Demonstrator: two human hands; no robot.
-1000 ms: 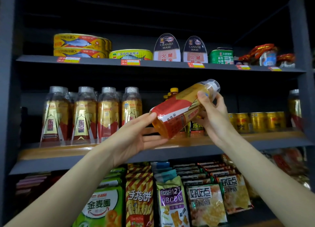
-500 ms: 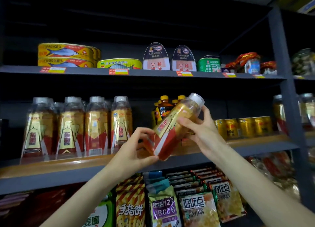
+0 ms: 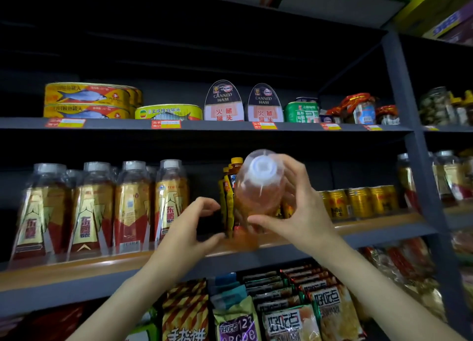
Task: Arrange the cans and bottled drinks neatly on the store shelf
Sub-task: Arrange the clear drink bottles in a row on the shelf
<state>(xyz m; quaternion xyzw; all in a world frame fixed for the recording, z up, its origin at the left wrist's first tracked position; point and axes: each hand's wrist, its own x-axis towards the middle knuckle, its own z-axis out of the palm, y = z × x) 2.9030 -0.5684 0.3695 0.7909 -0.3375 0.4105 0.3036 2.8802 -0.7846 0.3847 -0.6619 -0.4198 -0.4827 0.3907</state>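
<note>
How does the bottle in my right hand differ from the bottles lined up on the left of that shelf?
The held bottle tips cap-first toward the camera; the shelf bottles stand upright. The right hand grips the held bottle; nothing touches the shelf bottles. Both have clear tops and amber drink.

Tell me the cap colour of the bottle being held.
White, under a clear cover, on the held bottle; shows best in the head view.

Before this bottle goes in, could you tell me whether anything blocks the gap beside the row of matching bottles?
Nothing visible stands in that gap. The right hand holds the bottle in front of the brown bottles just right of it; the left hand hovers at the gap's front edge, holding nothing.
</note>
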